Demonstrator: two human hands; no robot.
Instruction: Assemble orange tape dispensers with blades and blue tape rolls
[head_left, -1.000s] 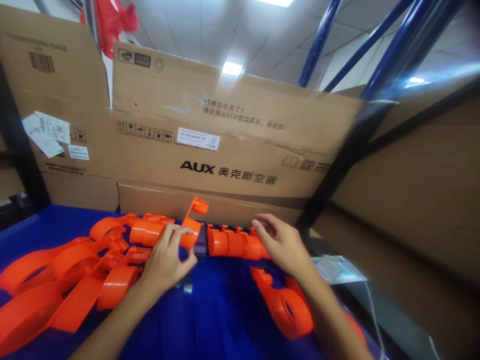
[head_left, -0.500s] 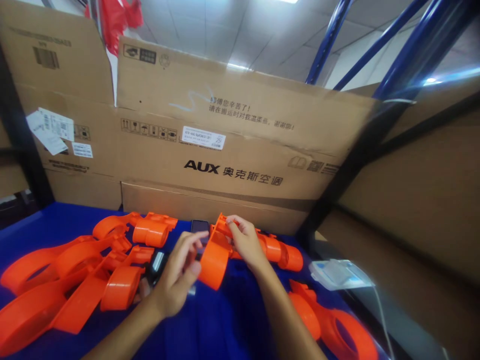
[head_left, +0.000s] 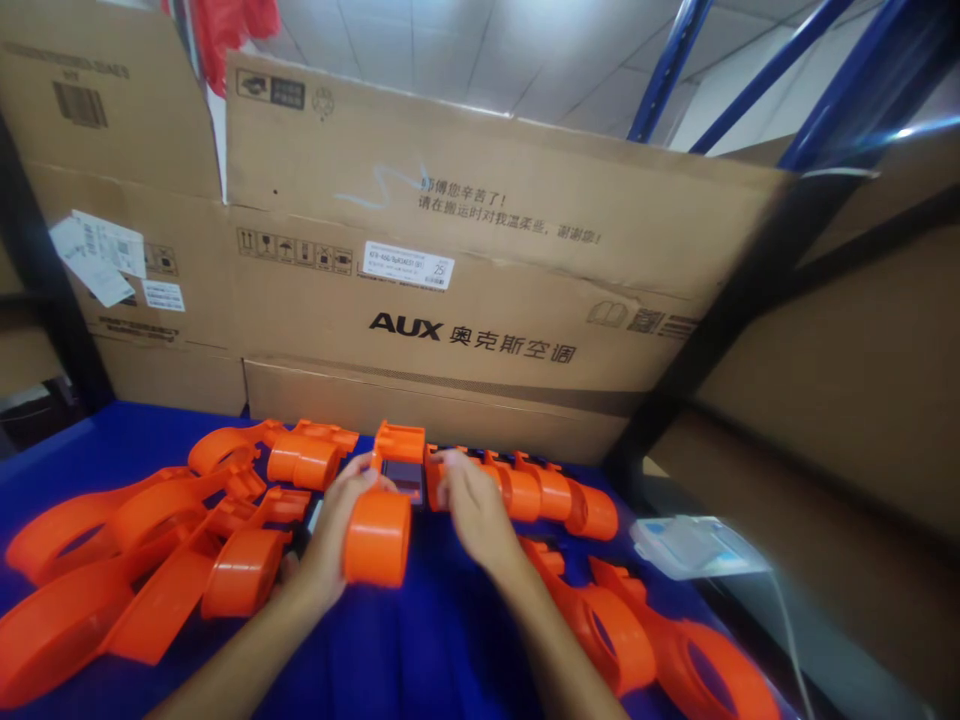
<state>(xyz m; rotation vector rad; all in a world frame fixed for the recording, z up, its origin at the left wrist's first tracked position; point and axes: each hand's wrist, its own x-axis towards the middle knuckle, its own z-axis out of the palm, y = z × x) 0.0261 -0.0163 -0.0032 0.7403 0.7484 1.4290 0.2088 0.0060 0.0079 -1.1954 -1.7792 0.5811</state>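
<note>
Head view: the left hand (head_left: 337,525) grips an orange ring (head_left: 377,540) over the tabletop (head_left: 420,640); the right hand (head_left: 472,505), fingers curled, is at a row (head_left: 553,495) already formed along the back edge, its hold unclear. Outside it lie a left group (head_left: 240,572) and right pair (head_left: 615,635).

Ceiling (head_left: 465,45) bright, hazy; glare upper right; right edge blurred.

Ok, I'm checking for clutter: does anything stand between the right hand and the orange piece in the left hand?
Nothing visible blocks the near side of the gap between the right hand and the orange piece in the left hand. Farther back, a dark object and the left end of the orange row show between them.
</note>
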